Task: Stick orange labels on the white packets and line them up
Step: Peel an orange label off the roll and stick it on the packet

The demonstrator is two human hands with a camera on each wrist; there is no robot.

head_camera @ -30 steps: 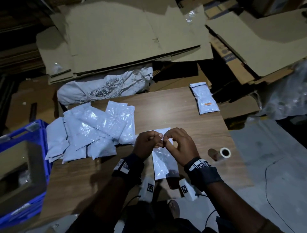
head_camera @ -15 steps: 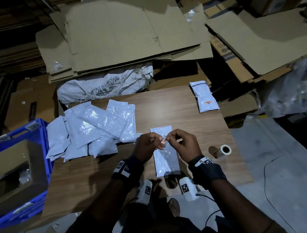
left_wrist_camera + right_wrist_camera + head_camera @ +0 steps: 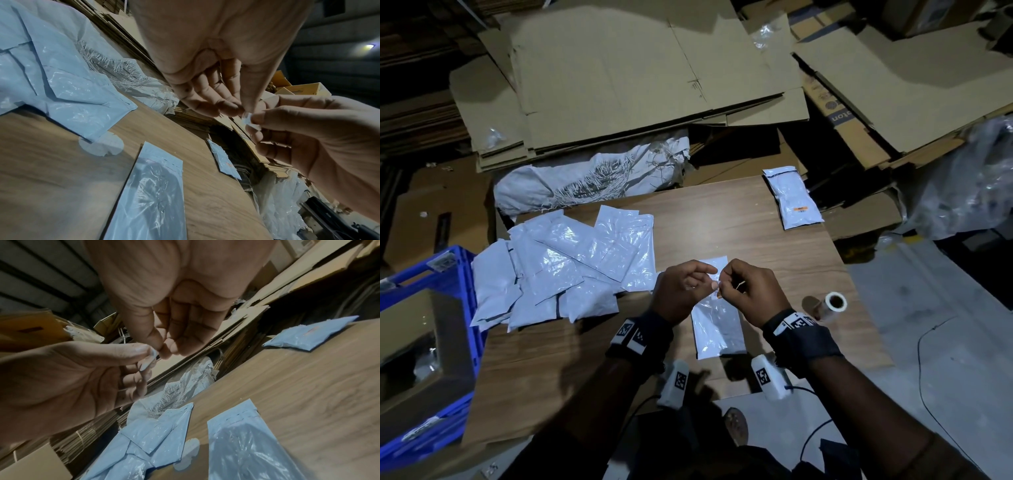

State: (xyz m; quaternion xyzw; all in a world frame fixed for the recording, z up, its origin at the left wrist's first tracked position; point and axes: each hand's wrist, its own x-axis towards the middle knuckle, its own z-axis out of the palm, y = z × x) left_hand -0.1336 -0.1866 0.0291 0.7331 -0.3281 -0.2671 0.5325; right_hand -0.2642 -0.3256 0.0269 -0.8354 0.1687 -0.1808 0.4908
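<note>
Both hands meet above a white packet [image 3: 717,325] that lies flat on the wooden table [image 3: 722,222]. My left hand [image 3: 707,282] and right hand [image 3: 727,286] each pinch one small label [image 3: 718,291] between thumb and forefinger; its orange shows from the head view. The left wrist view shows the label [image 3: 248,119] as a pale scrap between the fingertips, over the packet [image 3: 152,194]. From the right wrist the same label [image 3: 151,357] is seen pinched. A labelled packet [image 3: 794,202] lies at the table's far right corner. A loose pile of white packets [image 3: 558,270] lies to the left.
A label roll [image 3: 834,303] stands on the table just right of my right wrist. A blue crate [image 3: 424,342] sits beside the table's left edge. Behind the table lie a white sack [image 3: 592,181] and flattened cardboard [image 3: 637,75]. The floor drops away at the right.
The hands have drawn slightly toward me over the packet, so its far end now shows. The orange of the label has come into sight between the fingertips.
</note>
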